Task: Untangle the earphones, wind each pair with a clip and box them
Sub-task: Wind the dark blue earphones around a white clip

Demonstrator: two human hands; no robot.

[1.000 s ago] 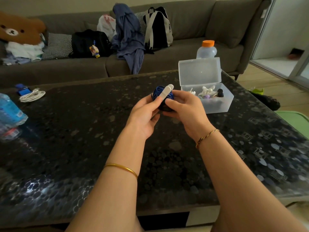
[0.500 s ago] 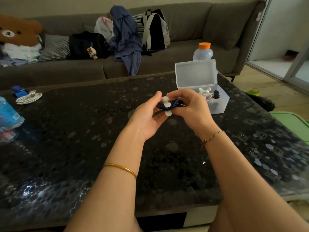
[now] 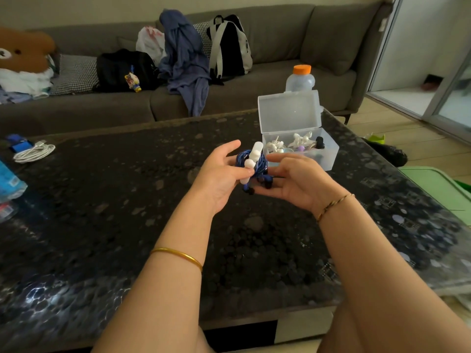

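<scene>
- The blue label on the bottle (image 3: pixel 10 182) lying at the table's left edge is too blurred to read, and the charm (image 3: pixel 132 81) hanging from the black bag (image 3: pixel 119 70) on the sofa (image 3: pixel 280 47) is too small to make out.
- The left hand (image 3: pixel 219 177) is raised over the middle of the dark speckled table (image 3: pixel 127 212) with its palm turned inward. Its thumb presses against the white clip (image 3: pixel 254 154) and its fingers reach up behind the bundle, so it grips the blue earphones (image 3: pixel 262 164).
- The blue earphones are wound into a tight coil around the white clip, held in the air between the two hands, just in front of the box (image 3: pixel 330 154).
- Two black-tipped earbuds (image 3: pixel 251 191) hang out of the coil's lower side.
- The right hand (image 3: pixel 295 182) lies palm up with its fingers nearly straight. The upper fingers touch the side of the coil and the lower ones sit under the hanging earbuds, without closing round them.
- A gold bangle (image 3: pixel 178 256) circles the left forearm, and a thin twisted bracelet (image 3: pixel 334 203) the right wrist.
- The clear plastic box stands on the table's far right part with its lid (image 3: pixel 288 110) upright, and white earphones (image 3: pixel 298 141) lie inside.
- A bottle with an orange cap (image 3: pixel 300 80) stands behind the lid.
- A coiled white cable (image 3: pixel 34 152) lies at the far left of the table.
</scene>
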